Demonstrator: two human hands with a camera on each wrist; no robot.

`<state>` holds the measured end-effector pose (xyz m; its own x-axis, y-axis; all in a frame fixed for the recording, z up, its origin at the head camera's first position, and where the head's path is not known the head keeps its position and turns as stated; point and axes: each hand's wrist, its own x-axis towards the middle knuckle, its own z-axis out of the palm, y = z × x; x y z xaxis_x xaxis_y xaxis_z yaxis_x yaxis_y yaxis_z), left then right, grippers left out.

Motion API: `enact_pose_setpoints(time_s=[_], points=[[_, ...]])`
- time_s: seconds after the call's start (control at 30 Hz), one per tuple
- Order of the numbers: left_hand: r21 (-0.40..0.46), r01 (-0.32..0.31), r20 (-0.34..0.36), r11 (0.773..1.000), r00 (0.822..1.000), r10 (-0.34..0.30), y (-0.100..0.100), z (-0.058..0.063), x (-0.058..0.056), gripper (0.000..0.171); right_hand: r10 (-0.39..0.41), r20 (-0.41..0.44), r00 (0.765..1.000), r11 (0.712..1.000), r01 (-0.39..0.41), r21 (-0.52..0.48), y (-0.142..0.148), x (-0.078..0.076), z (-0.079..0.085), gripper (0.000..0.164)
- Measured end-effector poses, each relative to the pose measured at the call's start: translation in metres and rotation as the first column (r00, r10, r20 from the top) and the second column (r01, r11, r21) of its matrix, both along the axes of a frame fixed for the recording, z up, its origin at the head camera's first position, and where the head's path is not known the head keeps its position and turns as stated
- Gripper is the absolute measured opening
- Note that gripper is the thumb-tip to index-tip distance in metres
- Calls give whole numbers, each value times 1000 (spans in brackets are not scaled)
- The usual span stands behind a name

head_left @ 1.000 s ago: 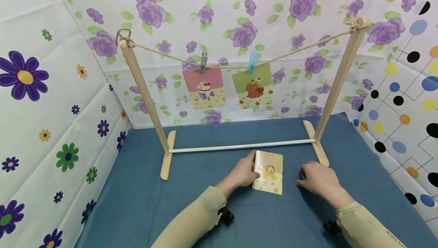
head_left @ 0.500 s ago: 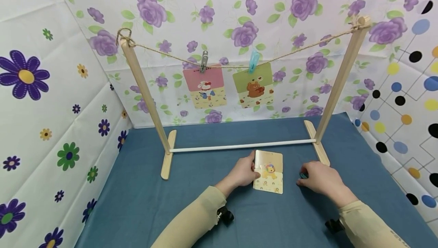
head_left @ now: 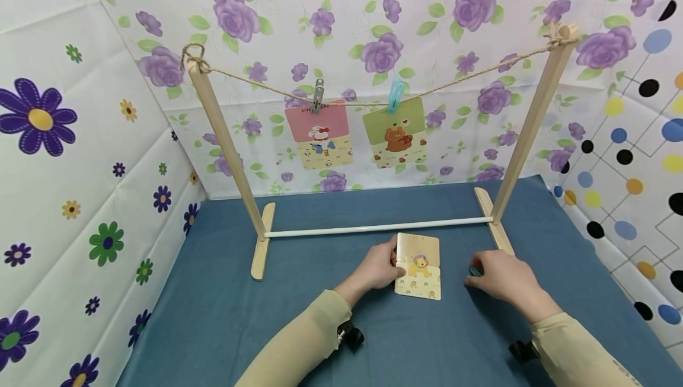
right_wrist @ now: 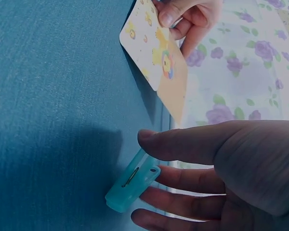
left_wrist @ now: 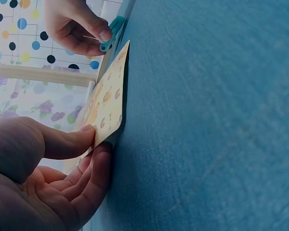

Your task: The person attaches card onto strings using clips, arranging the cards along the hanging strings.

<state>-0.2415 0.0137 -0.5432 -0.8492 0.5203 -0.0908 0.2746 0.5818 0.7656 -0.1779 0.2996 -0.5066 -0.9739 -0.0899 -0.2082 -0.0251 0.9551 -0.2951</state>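
Observation:
My left hand (head_left: 377, 266) pinches the left edge of a yellow card with a lion picture (head_left: 418, 277), thumb on its face and fingers behind. In the left wrist view the card (left_wrist: 107, 94) tilts up a little from the blue cloth. To the right, my right hand (head_left: 501, 277) holds a teal clothespin between thumb and fingers; the right wrist view shows this clothespin (right_wrist: 132, 180) and its metal spring clearly. A gap separates the clothespin from the card. Behind, a pink rabbit card (head_left: 320, 135) and a green bear card (head_left: 396, 135) hang from a rope.
The rope (head_left: 459, 83) runs between two wooden posts (head_left: 533, 126), sagging in the middle. A grey clothespin (head_left: 318, 95) and a light blue clothespin (head_left: 395, 95) grip the hanging cards. A white rod (head_left: 341, 230) joins the posts' feet, just behind the held card.
The lion card has shifted very slightly in my left hand's grip. My right hand has drifted a little to the right with the clothespin.

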Motion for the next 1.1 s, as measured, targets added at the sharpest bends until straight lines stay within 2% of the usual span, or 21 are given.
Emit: enact_pose_setpoints(time_s=[0.43,0.73,1.0,1.1], points=[[57,-44,34,997,999,42,-1,1,1,86,-35,40,999,999,36,-18,6,-3,3,44],[103,-71,72,992,995,63,-3,1,1,73,-39,11,999,999,39,-33,8,-3,4,39],[131,-77,91,988,994,66,-1,-1,2,67,-50,-39,998,997,48,-53,10,-1,4,45],[149,-87,105,985,992,72,-1,-1,3,63,-43,-54,998,998,40,-56,10,-1,6,43]])
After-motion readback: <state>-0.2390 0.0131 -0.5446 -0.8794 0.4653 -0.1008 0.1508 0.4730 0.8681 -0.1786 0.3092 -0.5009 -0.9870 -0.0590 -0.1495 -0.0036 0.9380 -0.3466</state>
